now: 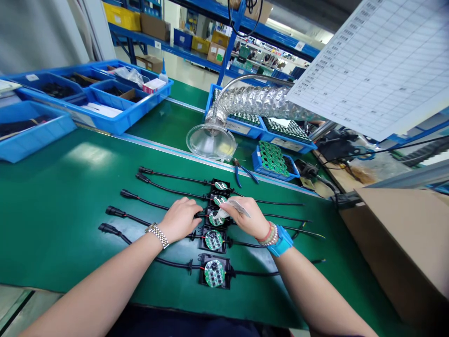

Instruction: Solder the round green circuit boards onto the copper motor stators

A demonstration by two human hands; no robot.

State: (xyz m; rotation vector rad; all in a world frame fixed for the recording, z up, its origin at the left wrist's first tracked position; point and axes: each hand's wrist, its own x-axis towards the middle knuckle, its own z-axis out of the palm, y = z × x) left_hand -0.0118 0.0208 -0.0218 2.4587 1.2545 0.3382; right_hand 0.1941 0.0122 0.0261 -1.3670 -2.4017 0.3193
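Biggest thing in view was the green bench mat (63, 210) running right across, with a big cardboard box (403, 248) crowding its right side. A printed sheet (372, 61) hung in at the top right and blocked part of the view. Further back were blue shelves (228, 47) loaded with boxes and bins, and back left sat blue bins (87, 98) full of black bits and odds and ends.

Straight ahead, a foil duct (259, 100) ran to a clear plastic hood (210, 142) hanging just past the mat's far edge. Right beside it were blue trays, one of them a tray of green boards (271, 161), with blue-handled pliers (243, 172) lying just next to that one.

Five black cable units (213, 271) sat in a tidy column mid-mat, each a black case with a round green board and cables going out both sides. The left hand (180, 220) lay over the cables right by the third unit, fingers together, though I couldn't tell if it was gripping anything. The right hand (243, 216) was pinched on a white scrap (220, 214) right over the second and third boards. Too small to tell what the scrap was.
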